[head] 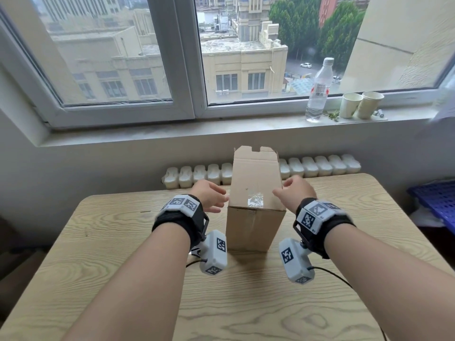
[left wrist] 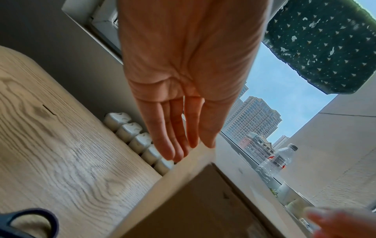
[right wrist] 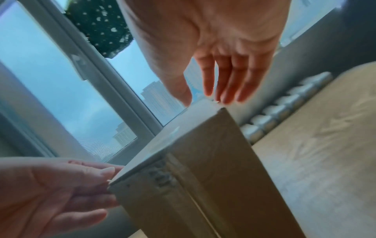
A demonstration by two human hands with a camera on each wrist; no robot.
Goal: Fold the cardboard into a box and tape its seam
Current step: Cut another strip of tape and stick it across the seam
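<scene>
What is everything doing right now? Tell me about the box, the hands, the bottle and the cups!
box: folded up, lying on the table, far flap open
left hand: open, beside the box
right hand: open, beside the box
bottle: upright, capped
cups: upright

so the cardboard box (head: 254,203) is already folded up into a long brown rectangular shape, lying lengthwise on the wooden table (head: 123,254) with its near end facing the person and the far end pointing toward the window. The near end is closed, and there's a shiny strip of clear tape (head: 256,199) on the top face that wraps down over the near edge, a bit wrinkly where it goes over the corner. Far end looks open, with a flap (head: 256,153) sticking up that has a small notch cut in its top edge. Cardboard is plain, no print, with a few small dents and specks on top
</scene>
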